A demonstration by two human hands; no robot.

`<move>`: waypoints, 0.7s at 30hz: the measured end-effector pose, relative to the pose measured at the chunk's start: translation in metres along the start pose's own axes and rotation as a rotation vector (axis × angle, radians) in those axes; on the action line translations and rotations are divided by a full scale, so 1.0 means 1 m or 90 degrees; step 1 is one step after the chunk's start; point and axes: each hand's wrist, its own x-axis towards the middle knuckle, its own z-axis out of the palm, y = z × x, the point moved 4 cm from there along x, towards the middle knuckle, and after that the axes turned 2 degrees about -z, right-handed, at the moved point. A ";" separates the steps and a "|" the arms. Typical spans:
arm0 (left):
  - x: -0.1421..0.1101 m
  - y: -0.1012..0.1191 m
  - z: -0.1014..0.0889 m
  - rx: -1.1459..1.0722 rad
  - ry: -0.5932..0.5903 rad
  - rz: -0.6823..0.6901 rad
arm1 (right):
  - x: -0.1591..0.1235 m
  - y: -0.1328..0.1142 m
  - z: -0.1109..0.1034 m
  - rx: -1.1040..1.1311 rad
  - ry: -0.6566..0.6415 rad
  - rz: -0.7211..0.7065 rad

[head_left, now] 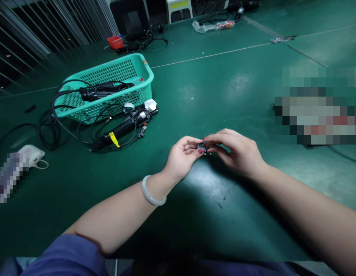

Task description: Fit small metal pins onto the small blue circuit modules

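Observation:
Between my two hands is a small dark part with metallic glints [201, 147], too small to name and partly covered by fingers. My left hand [183, 155] is closed on it in a pinch, thumb on the near side. From the right, the thumb and fingertips of my right hand [238, 151] come together at the part's other side, also pinched. A thin light edge shows just below the fingertips. Both hands are low over the green table [172, 214].
To the left stands a green plastic basket [109, 99] with black cabled devices. In front of it lies a black handheld device [120, 130] with cables and a yellow tag. A white-cased object [32, 153] is at far left, a red box [115, 42] at the back.

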 end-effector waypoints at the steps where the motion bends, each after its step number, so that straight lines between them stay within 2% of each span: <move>1: 0.000 0.000 0.000 -0.003 0.000 0.000 | 0.000 -0.001 0.000 0.001 0.006 0.001; 6: -0.001 0.000 0.001 -0.004 -0.004 -0.005 | 0.001 0.001 -0.002 0.033 0.034 0.055; 10: -0.001 -0.001 -0.001 -0.053 0.018 -0.062 | 0.000 0.013 -0.007 0.006 0.078 0.120; 16: 0.002 -0.001 -0.007 -0.120 0.092 -0.086 | -0.005 0.023 0.013 -0.028 -0.120 0.110; 21: 0.001 0.000 -0.004 -0.106 0.096 -0.078 | -0.006 0.022 0.028 -0.045 -0.194 0.110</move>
